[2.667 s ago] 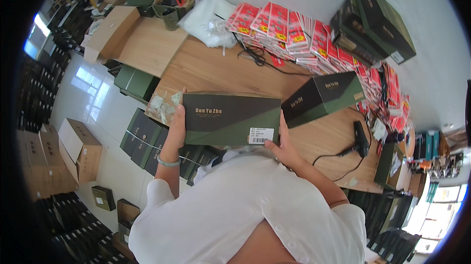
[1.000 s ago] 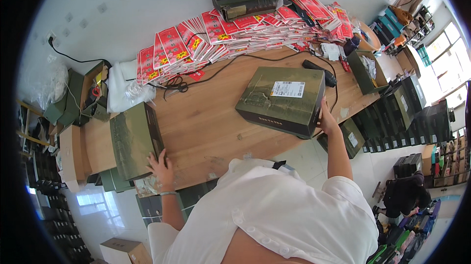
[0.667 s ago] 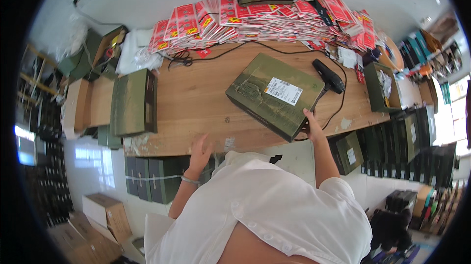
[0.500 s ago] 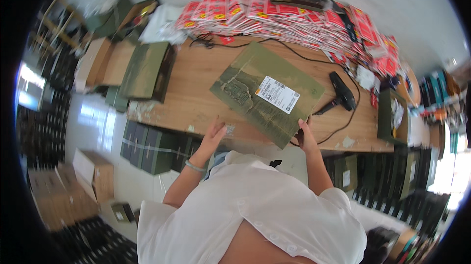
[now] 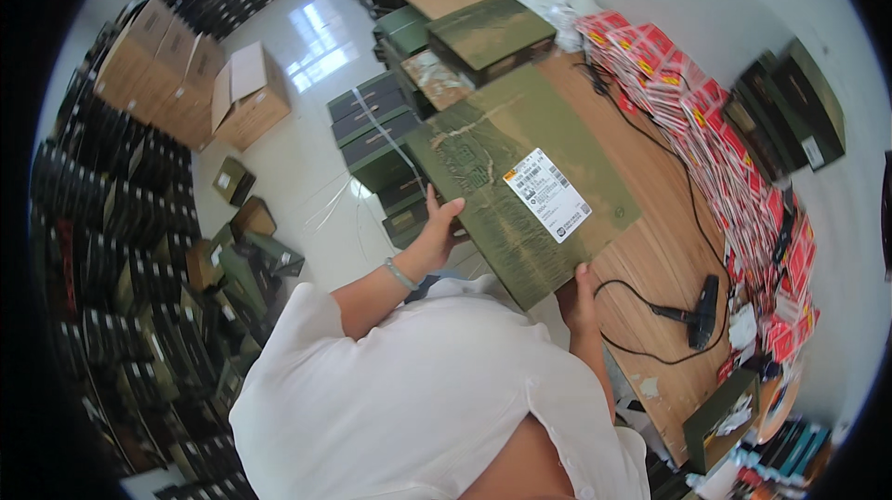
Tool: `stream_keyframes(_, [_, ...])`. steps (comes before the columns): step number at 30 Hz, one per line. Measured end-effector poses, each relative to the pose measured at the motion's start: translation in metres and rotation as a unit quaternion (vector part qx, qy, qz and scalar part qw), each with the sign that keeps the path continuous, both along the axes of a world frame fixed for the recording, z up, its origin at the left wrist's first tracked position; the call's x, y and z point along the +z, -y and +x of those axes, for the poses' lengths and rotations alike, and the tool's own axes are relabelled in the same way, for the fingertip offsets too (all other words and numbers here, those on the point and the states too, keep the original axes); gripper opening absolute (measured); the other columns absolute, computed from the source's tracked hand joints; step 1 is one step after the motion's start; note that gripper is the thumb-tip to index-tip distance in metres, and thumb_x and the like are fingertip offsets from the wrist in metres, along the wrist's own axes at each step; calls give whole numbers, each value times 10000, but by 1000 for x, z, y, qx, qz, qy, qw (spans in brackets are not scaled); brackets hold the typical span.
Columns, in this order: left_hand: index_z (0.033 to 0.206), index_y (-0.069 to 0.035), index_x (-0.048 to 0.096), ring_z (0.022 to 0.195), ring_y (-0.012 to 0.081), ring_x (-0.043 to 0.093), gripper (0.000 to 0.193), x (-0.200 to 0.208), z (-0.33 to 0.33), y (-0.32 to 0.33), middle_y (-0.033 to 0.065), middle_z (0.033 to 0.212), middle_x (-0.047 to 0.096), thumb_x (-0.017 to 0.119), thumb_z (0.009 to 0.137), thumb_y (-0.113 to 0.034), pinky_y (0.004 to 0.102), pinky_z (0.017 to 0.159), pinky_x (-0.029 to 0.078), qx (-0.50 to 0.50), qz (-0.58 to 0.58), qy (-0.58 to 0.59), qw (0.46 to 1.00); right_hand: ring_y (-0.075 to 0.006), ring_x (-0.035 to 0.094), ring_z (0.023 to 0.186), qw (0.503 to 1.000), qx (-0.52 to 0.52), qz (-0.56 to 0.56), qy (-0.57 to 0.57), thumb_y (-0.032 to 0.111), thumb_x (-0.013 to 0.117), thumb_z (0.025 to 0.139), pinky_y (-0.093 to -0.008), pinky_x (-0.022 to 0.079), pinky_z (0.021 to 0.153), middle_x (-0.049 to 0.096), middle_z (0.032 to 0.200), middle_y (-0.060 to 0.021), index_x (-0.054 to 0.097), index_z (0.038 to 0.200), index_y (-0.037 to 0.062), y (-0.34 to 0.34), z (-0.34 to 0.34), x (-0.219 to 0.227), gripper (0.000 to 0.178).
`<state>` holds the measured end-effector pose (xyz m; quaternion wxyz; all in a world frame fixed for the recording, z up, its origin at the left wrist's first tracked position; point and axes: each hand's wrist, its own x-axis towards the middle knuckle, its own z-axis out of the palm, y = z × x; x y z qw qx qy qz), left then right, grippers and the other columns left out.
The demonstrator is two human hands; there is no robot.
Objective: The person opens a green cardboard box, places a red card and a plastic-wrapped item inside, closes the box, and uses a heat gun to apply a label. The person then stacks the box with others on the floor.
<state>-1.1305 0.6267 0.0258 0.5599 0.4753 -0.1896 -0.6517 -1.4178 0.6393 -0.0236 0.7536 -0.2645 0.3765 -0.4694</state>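
Note:
A large flat green box (image 5: pixel 488 217) with a landscape-like print is held between my two hands in front of my body. A white printed label (image 5: pixel 548 195) is stuck to its upper face. My left hand (image 5: pixel 440 228) grips its left edge, thumb on the edge and some fingers hidden beneath. At the near right corner, my right hand (image 5: pixel 580 303) is closed on the box, its other fingers out of sight underneath. The box hides part of the wooden table (image 5: pixel 641 277).
A black hair dryer (image 5: pixel 703 312) with its cord lies on the table's right part. Red-and-white packets (image 5: pixel 688 100) are heaped along the wall. Another green box (image 5: pixel 488 31) stands beyond mine. Strapped dark boxes (image 5: pixel 376 133) and cardboard cartons (image 5: pixel 251 96) stand on the floor to the left.
My left hand, empty before, has taken hold of the box's left edge. My view has turned left, showing more floor and stacked boxes. The right hand keeps its grip.

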Motion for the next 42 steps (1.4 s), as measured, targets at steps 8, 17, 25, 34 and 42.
stream_keyframes(8, [1452,-287,100,1351,349,320,934,-49,111,-63,107,1508,250,634,757,-609,658,1015,299,207,195,-148,947,-421,329,1359,962,13,163,-219,389,536,948,-487,313,1090,249,1523,-214,217,1510,87,-31,-8,-49,713])
stream_keyframes(17, [1476,-242,-77,1231,354,446,1158,-144,252,-226,145,1458,288,729,707,-559,652,925,392,626,262,-238,695,-319,476,1247,934,230,40,-270,324,564,957,-431,400,1013,421,1414,-177,342,1420,50,4,98,-139,582])
stream_keyframes(25, [1480,-278,-85,1203,341,470,1166,-150,362,-348,64,1484,275,746,701,-527,630,900,446,785,113,-283,540,-305,568,1138,893,294,-9,-341,257,580,959,-404,493,907,504,1322,-147,408,1373,61,-3,288,-43,489])
stream_keyframes(34, [1481,-313,-189,1248,423,417,1168,-91,554,-421,109,1509,230,697,755,-545,656,981,389,884,64,-224,405,-277,604,1077,874,268,10,-405,279,586,950,-360,490,832,531,1311,-103,440,1350,120,-4,306,-68,454])
stream_keyframes(42, [1489,-171,160,1226,452,478,751,-271,580,-413,239,1452,336,479,905,-519,618,924,441,597,94,-173,778,-241,615,1048,891,227,-7,-393,297,591,944,-349,483,816,556,1264,-59,452,1339,145,-1,304,-57,445])
